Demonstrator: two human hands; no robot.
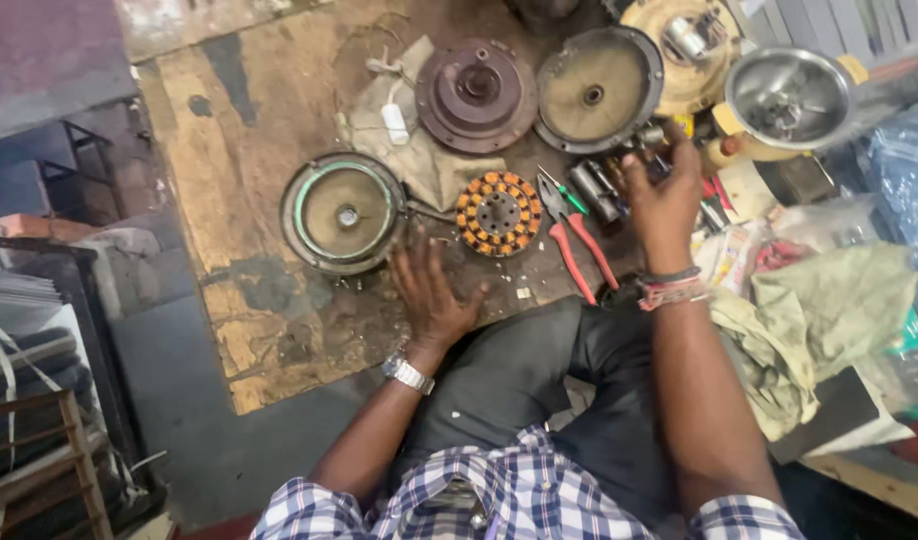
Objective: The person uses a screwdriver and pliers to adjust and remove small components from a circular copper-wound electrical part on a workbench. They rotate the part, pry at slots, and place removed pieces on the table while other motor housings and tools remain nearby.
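At the left of the worn desk (259,330) lies a round motor cover (343,212) with a green ring, flat and face up; your left hand (431,290) rests just near and right of it, palm down, fingers spread, gripping nothing; beside it to the right sits the copper-wound stator (498,212), then red-handled pliers (577,240). Farther right, your right hand (662,195) reaches among small dark cylindrical parts (597,190), fingers curled over them; I cannot tell whether it grips one; a shiny metal bowl (789,98) sits far right.
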